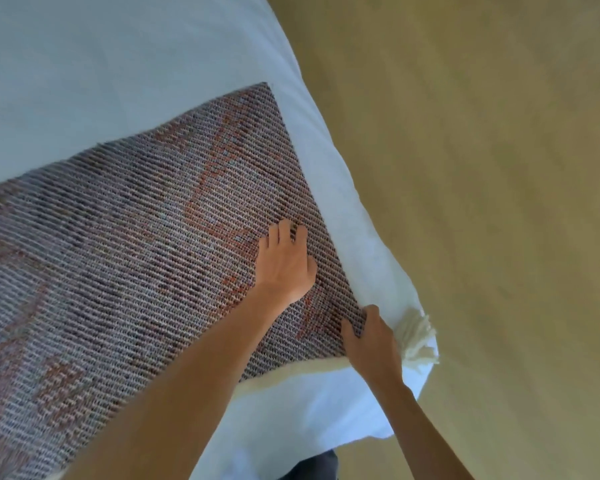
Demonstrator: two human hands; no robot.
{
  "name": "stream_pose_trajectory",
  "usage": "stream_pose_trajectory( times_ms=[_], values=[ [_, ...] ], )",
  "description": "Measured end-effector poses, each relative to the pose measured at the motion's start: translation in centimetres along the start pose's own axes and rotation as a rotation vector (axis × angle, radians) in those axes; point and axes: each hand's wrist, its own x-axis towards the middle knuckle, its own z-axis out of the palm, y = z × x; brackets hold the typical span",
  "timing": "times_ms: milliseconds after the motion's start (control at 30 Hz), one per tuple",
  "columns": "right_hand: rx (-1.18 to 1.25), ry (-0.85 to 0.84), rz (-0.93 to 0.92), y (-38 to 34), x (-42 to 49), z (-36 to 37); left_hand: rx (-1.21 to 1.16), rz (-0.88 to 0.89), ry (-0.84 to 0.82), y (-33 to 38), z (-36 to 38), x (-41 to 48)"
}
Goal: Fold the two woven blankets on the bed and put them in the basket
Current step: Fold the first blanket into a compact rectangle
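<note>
A woven blanket in purple-grey with orange-red patterning lies spread flat across the white bed, reaching to the bed's right corner. My left hand lies flat on the blanket near its right edge, fingers straight and pressing down. My right hand grips the blanket's near right corner, thumb on top and fingers curled under the edge. A cream tassel fringe sticks out just beyond that hand. Only one blanket is in view. No basket is in view.
The bed's corner hangs over a tan carpeted floor that fills the right side of the view. A dark piece of my clothing shows at the bottom edge.
</note>
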Motion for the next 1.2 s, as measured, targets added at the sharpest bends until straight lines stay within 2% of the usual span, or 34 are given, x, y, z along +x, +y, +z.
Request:
stream_pose_trajectory(
  times_ms=[67,167,400,467,600,700,967,1200],
  values=[
    [-0.001,0.015,-0.036,-1.0,-0.7,-0.6,-0.193,-0.059,0.020,0.7,-0.8,-0.2],
    [-0.028,0.017,-0.152,-3.6,-2.7,-0.5,-0.427,-0.168,-0.059,1.2,-2.3,0.1],
    [-0.030,-0.112,-0.380,-10.8,-8.8,1.9,-0.427,-0.266,0.030,-1.6,-6.1,0.6],
    [-0.047,-0.092,-0.462,-12.2,-10.2,3.0,-0.471,-0.330,0.086,-3.9,-7.1,0.2],
    [-0.049,-0.233,-0.517,-14.4,-12.6,5.8,-0.612,-0.477,0.195,-9.1,-8.3,-1.7],
    [-0.084,-0.252,-0.550,-16.1,-14.4,7.5,-0.689,-0.591,0.225,-13.3,-8.7,-4.4],
    [-0.138,-0.325,-0.678,-20.9,-20.1,14.4,-0.746,-0.728,0.244,-25.1,-7.9,-13.0],
    [-0.215,-0.377,-0.620,-26.2,-25.5,23.3,-0.675,-0.759,0.171,-36.7,-5.5,-19.8]
  ],
)
